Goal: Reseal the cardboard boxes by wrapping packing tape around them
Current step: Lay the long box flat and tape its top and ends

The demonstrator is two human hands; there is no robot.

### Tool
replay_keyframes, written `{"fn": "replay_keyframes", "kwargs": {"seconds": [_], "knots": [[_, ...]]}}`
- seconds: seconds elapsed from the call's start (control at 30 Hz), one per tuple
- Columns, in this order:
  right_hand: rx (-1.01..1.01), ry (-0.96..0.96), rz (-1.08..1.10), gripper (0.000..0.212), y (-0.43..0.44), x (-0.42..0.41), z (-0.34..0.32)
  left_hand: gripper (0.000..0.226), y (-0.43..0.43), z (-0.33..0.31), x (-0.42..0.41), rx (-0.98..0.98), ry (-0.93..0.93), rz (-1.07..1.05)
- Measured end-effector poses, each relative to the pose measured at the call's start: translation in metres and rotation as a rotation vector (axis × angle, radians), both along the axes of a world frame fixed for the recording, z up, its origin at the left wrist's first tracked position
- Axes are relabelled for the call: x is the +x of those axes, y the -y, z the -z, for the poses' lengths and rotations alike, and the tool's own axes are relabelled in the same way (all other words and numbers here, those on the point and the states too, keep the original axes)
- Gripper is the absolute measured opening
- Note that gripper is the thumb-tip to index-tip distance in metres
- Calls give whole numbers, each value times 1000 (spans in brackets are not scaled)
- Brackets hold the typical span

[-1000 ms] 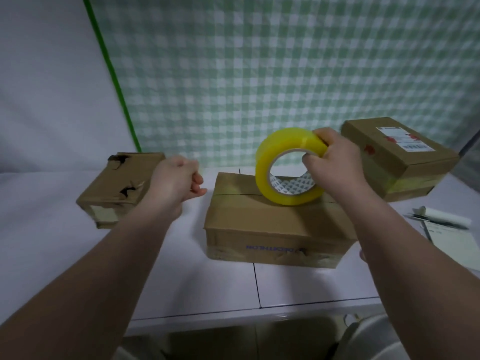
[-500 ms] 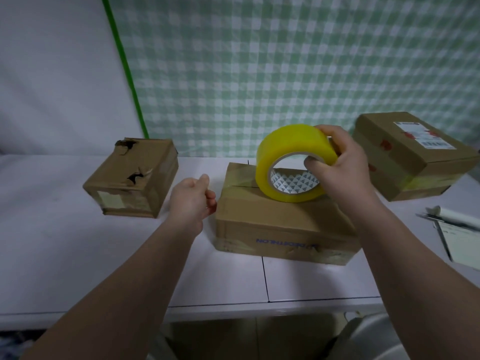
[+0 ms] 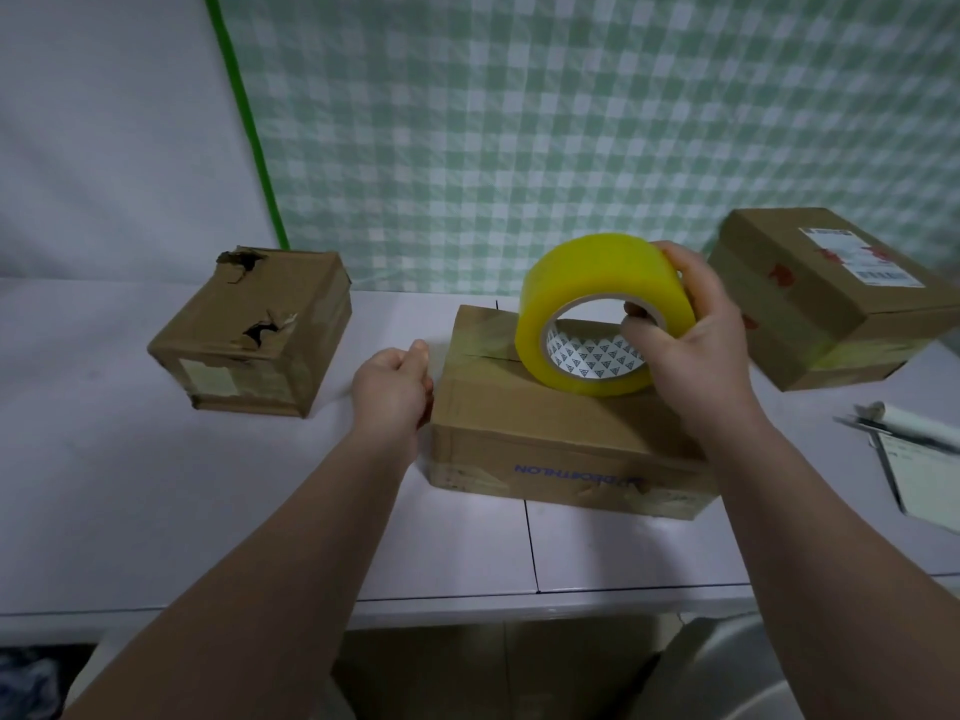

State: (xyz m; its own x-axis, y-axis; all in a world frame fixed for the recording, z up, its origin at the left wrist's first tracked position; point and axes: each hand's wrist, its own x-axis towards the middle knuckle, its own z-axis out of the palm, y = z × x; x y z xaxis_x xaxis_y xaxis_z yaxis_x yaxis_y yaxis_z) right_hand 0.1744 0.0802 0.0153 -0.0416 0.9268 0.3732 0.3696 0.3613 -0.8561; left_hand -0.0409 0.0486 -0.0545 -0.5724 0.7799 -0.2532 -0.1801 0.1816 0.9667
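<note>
My right hand [image 3: 696,345] grips the tape [image 3: 597,314], on edge atop the closed middle box [image 3: 545,439], core facing me. My left hand [image 3: 392,389] curls at the box's left end; whether it holds anything, I can't tell.

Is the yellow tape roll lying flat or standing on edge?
On edge. The tape roll stands on the middle box, core opening facing the camera; the right hand grips its rim.

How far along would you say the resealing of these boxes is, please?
Possibly done: the right box shows a yellowish tape band on its sides. In hand: the right hand grips the tape roll on the middle box, a strip seemingly running to its left edge, where the left hand sits curled. Remaining: finishing that wrap, then the torn left box, whose holes are uncovered.
</note>
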Motion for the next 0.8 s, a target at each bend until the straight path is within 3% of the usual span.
{"fn": "replay_keyframes", "kwargs": {"seconds": [0.3, 0.5, 0.6, 0.67, 0.73, 0.8], "knots": [[-2, -84, 39, 59, -3, -4, 16, 38, -1, 8, 3, -25, -168, 125], [18, -94, 65, 58, -3, -4, 18, 26, -1, 8, 2, -126, -111, 283], [24, -95, 63, 58, -3, -4, 18, 21, 1, 10, -5, -240, -255, 347], [29, -91, 64, 57, -4, -4, 18, 18, 1, 5, -8, -217, -398, 264], [28, -86, 65, 57, -3, -4, 17, 21, 3, -8, -5, -84, -304, 162], [21, -80, 66, 57, -3, -4, 17, 39, 6, -19, 4, 14, -111, 228]]}}
